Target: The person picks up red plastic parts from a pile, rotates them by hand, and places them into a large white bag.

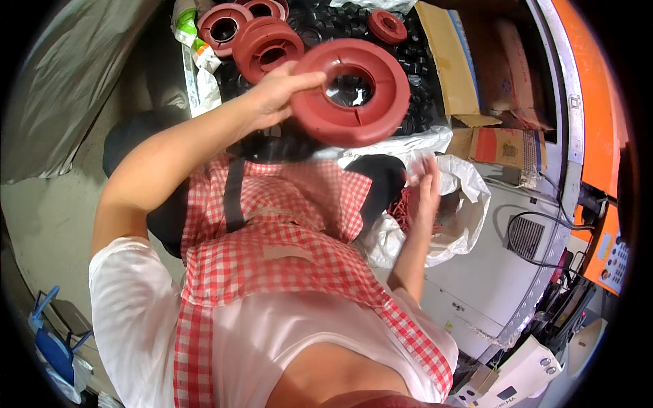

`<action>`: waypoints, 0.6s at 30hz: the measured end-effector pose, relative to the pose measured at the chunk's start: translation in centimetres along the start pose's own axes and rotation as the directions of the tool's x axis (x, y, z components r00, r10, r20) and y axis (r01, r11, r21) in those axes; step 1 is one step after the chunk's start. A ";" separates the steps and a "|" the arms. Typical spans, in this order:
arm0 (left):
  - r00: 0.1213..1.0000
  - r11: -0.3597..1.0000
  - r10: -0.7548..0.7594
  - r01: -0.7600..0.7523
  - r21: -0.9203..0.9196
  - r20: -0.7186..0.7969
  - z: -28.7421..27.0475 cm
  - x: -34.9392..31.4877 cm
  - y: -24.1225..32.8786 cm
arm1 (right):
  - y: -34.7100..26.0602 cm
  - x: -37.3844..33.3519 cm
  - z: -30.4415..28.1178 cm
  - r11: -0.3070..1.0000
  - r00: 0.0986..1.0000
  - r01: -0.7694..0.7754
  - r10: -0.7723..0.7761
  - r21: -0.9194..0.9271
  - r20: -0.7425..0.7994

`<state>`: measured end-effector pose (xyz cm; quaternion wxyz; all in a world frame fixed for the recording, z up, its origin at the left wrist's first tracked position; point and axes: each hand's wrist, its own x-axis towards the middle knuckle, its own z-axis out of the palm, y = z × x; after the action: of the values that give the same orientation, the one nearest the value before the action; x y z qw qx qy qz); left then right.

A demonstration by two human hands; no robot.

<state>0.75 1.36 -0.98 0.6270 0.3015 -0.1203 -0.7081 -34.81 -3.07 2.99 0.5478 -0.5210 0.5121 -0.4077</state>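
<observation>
My left hand is closed on the rim of a thick red plastic ring with a round hole through its middle. The thumb lies on the ring's upper face, and the other fingers are hidden beneath it. Raised over the white bag at the right, my right hand has its fingers stretched out and partly blurred, with nothing seen in them. Similar red rings lie stacked beyond my left hand, and a smaller red ring sits farther right. Many small black parts spread underneath and around them.
A white plastic bag stands open at my right, with thin red scraps inside. Behind it are open cardboard boxes and a pale machine cabinet with black cables. An orange machine panel rises at the far right.
</observation>
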 end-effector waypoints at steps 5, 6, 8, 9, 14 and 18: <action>0.978 0.908 0.125 -0.045 0.417 -0.168 -0.4 2.1 -1.9 | -2.7 2.5 16.1 0.784 0.842 -0.241 -0.125 0.573 0.525; 0.918 0.629 0.397 -0.264 0.731 -0.010 -0.5 1.9 -0.4 | -2.9 3.8 16.7 0.791 0.874 -0.232 -0.086 0.566 0.478; 0.760 0.028 0.452 -0.536 0.843 0.468 -0.2 0.8 3.1 | -3.5 5.4 18.2 0.782 0.891 -0.291 0.012 0.551 0.453; 0.711 -0.200 0.389 -0.555 0.807 0.586 0.2 0.0 3.0 | -4.1 5.6 19.3 0.758 0.879 -0.352 0.067 0.549 0.472; 0.830 0.063 0.505 -0.311 0.948 0.238 -0.6 -0.3 3.4 | 0.7 8.2 22.1 0.711 0.863 -0.423 0.129 0.561 0.488; 0.823 0.263 0.566 -0.227 0.938 0.041 -0.5 -0.4 7.4 | 12.3 7.6 22.4 0.718 0.841 0.404 -0.047 -0.567 0.539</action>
<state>7.10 0.47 2.79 0.5213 0.6590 -0.4643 -0.2800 -12.74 -5.58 -11.72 0.3818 -0.8259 0.3971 -0.1203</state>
